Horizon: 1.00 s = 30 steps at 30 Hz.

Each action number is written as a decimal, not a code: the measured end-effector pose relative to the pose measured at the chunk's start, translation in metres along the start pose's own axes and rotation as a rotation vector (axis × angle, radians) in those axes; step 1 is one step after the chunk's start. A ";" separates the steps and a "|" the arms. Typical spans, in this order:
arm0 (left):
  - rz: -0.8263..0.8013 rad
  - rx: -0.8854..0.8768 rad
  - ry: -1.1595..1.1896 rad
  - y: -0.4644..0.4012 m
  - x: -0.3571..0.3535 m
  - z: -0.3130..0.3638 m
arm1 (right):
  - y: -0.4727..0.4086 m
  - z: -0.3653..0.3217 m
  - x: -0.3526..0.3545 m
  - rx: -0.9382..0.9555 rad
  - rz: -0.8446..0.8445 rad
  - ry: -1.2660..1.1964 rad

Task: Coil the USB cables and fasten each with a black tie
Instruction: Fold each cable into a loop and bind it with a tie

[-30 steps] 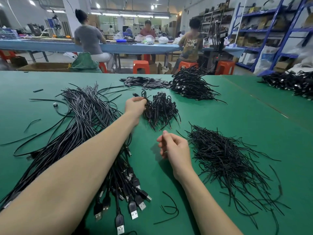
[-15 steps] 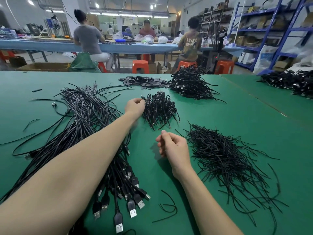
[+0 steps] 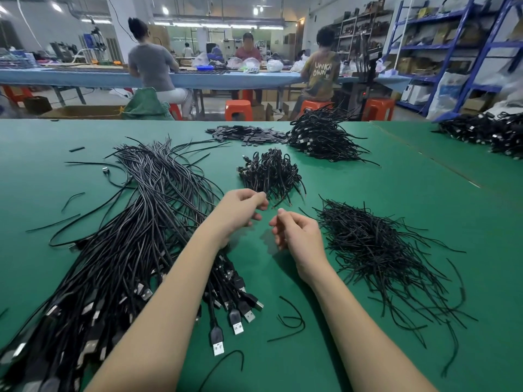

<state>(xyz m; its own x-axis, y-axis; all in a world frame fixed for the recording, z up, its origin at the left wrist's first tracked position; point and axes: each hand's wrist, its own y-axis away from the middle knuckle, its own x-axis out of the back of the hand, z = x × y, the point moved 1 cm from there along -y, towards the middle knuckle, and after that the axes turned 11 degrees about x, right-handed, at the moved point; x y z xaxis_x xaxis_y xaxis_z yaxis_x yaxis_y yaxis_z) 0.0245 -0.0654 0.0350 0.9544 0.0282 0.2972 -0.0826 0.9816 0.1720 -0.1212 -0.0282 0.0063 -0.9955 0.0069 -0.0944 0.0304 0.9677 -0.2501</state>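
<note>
A long bundle of loose black USB cables (image 3: 147, 222) runs from far centre to near left on the green table (image 3: 410, 188), with its plugs (image 3: 235, 318) fanned out by my left forearm. A small heap of coiled, tied cables (image 3: 268, 171) lies just beyond my hands. To the right spreads a pile of thin black ties (image 3: 373, 250). My left hand (image 3: 240, 213) hovers over the bundle with loosely curled fingers and nothing visible in it. My right hand (image 3: 297, 236) sits beside it, left of the ties, also loosely curled with nothing seen in it.
A bigger heap of coiled cables (image 3: 322, 137) and a patch of flat black pieces (image 3: 246, 134) lie at the far edge. More cables (image 3: 486, 131) sit far right. Stray ties (image 3: 291, 321) lie between my forearms. People work at a blue bench behind.
My left hand has drawn back from the small coiled heap toward me and now sits close to my right hand. My right hand has hardly moved.
</note>
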 end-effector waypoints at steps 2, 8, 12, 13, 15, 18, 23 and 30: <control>-0.014 -0.015 -0.002 0.009 0.003 -0.002 | 0.002 0.000 0.001 0.005 -0.012 0.013; -0.059 -0.028 -0.001 0.019 0.030 -0.011 | -0.001 -0.007 -0.002 -0.069 -0.215 0.305; -0.051 -0.018 0.035 0.018 0.036 -0.013 | 0.000 -0.016 -0.009 -0.031 -0.541 0.694; -0.026 -0.032 0.045 0.018 0.037 -0.011 | 0.002 -0.017 -0.013 0.042 -0.534 0.751; 0.044 -0.059 0.055 0.019 0.040 -0.008 | 0.007 -0.017 -0.023 0.201 -0.509 0.800; 0.168 -0.083 0.087 0.019 0.047 -0.008 | 0.013 -0.010 -0.038 0.344 -0.643 0.853; 0.214 -0.052 0.097 0.017 0.057 -0.012 | 0.017 -0.002 -0.043 0.406 -0.706 1.089; 0.219 -0.014 0.059 0.015 0.057 -0.016 | 0.019 -0.002 -0.042 0.373 -0.538 0.945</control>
<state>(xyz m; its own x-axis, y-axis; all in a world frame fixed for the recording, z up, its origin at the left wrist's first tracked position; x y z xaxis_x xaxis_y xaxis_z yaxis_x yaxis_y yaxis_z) 0.0827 -0.0460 0.0397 0.9293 0.2518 0.2701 -0.2862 0.9534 0.0958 -0.0788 -0.0096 0.0073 -0.5523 -0.0461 0.8324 -0.5516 0.7689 -0.3234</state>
